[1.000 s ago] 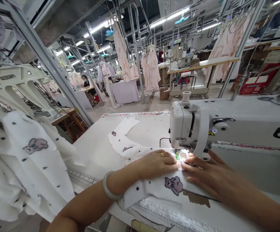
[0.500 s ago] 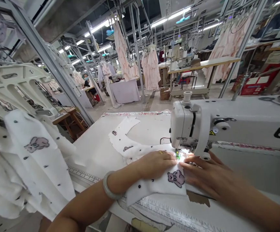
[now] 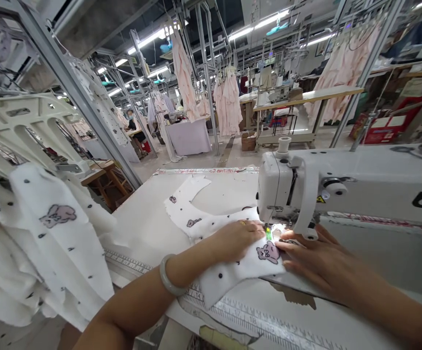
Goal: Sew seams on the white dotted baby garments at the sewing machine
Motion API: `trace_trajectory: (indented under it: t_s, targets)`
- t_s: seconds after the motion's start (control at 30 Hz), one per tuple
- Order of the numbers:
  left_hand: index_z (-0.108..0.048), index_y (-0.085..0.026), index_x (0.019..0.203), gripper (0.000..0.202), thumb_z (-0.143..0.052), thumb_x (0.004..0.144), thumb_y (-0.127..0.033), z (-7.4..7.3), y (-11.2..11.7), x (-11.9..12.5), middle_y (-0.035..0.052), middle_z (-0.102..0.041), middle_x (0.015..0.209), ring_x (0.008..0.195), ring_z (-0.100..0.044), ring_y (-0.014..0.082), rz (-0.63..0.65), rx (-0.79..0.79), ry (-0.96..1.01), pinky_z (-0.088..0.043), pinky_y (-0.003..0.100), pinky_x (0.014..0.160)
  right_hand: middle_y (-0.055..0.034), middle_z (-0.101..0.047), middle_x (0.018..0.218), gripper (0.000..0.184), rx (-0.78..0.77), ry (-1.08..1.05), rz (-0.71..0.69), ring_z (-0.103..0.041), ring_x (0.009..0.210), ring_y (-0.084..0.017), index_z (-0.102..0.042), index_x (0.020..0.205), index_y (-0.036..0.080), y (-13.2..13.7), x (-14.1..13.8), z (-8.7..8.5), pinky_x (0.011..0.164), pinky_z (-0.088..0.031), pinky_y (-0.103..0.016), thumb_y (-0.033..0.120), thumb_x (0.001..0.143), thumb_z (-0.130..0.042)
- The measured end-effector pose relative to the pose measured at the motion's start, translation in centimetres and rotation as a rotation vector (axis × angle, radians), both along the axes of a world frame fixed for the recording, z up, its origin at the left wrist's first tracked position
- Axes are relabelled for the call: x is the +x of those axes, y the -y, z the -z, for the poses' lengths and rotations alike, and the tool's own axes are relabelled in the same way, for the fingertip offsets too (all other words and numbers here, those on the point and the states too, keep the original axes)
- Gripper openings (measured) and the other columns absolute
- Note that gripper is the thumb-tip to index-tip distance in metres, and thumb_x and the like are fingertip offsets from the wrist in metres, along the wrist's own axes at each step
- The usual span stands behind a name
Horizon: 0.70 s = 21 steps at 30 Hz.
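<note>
A white fabric piece (image 3: pixel 228 274) with black dots and pink bear prints lies on the sewing table (image 3: pixel 148 228), running under the presser foot of the white sewing machine (image 3: pixel 342 187). My left hand (image 3: pixel 234 239), with a ring and a pale bangle at the wrist, lies flat on the fabric just left of the needle, fingers together and stretched out. My right hand (image 3: pixel 320 262) rests flat on the fabric to the right of the needle, fingers extended toward the bear print (image 3: pixel 268 253).
A pile of the same dotted fabric (image 3: pixel 39 253) hangs at the left beside a white plastic rack (image 3: pixel 25 126). A ruler strip (image 3: pixel 254 321) runs along the table's front edge. Metal posts, hanging pink garments (image 3: pixel 227 99) and other workstations fill the background; a person sits far back left.
The fabric has fed away from me under the needle; the bear print has moved up toward the foot. Both hands have slid forward with it.
</note>
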State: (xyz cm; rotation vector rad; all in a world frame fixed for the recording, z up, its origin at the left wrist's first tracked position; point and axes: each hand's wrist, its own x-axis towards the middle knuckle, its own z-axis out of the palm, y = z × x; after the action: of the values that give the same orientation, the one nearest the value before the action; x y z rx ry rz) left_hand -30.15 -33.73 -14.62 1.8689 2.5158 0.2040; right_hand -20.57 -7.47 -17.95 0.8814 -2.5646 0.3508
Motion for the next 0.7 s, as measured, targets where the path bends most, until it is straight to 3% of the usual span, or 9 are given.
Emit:
trace_trajectory:
  t_s: [0.13, 0.23, 0.5, 0.6, 0.7]
  targets:
    - [-0.063, -0.008, 0.131, 0.041, -0.048, 0.094, 0.001, -0.2, 0.0, 0.0, 0.0141, -0.066, 0.143, 0.139, -0.058, 0.0222, 0.016, 0.006, 0.012, -0.047, 0.033, 0.118, -0.0012, -0.076, 0.125, 0.027, 0.050, 0.047, -0.008, -0.073, 0.107, -0.027, -0.070, 0.127, 0.035, -0.1, -0.1, -0.3, 0.123, -0.029, -0.055, 0.043, 0.105, -0.058]
    - [-0.065, -0.011, 0.128, 0.039, -0.047, 0.095, 0.000, -0.2, 0.2, -0.1, 0.0130, -0.067, 0.140, 0.137, -0.059, 0.0218, 0.032, 0.025, 0.026, -0.049, 0.034, 0.116, 0.0002, -0.075, 0.127, 0.030, 0.041, 0.063, -0.004, -0.073, 0.108, -0.027, -0.066, 0.134, 0.038, -0.3, -0.1, 0.0, 0.124, -0.027, -0.055, 0.042, 0.105, -0.058]
    - [-0.058, -0.012, 0.140, 0.039, -0.051, 0.102, -0.010, 0.0, 0.4, 0.2, 0.0125, -0.063, 0.148, 0.142, -0.055, 0.0218, -0.041, 0.031, -0.033, -0.043, 0.040, 0.119, -0.0015, -0.077, 0.120, 0.028, 0.019, 0.054, -0.022, -0.073, 0.100, -0.024, -0.067, 0.131, 0.035, -0.6, -0.5, -0.2, 0.119, -0.033, -0.054, 0.042, 0.106, -0.056]
    - [-0.057, -0.018, 0.144, 0.039, -0.049, 0.109, -0.035, -1.6, 2.0, -0.6, 0.0103, -0.063, 0.149, 0.148, -0.049, 0.0248, -0.176, 0.071, 0.007, -0.031, 0.052, 0.127, -0.0053, -0.077, 0.118, 0.028, 0.021, 0.026, -0.031, -0.072, 0.101, -0.026, -0.072, 0.123, 0.031, -0.2, -0.4, -0.9, 0.114, -0.041, -0.054, 0.041, 0.109, -0.050]
    - [-0.059, -0.026, 0.143, 0.041, -0.035, 0.113, -0.040, -4.2, 5.6, -2.3, 0.0059, -0.059, 0.153, 0.154, -0.039, 0.0243, -0.472, 0.028, 0.073, -0.020, 0.058, 0.130, -0.0028, -0.079, 0.111, 0.028, -0.032, -0.060, -0.037, -0.073, 0.098, -0.025, -0.075, 0.121, 0.034, 1.2, 0.2, -1.5, 0.100, -0.053, -0.045, 0.037, 0.108, -0.050]
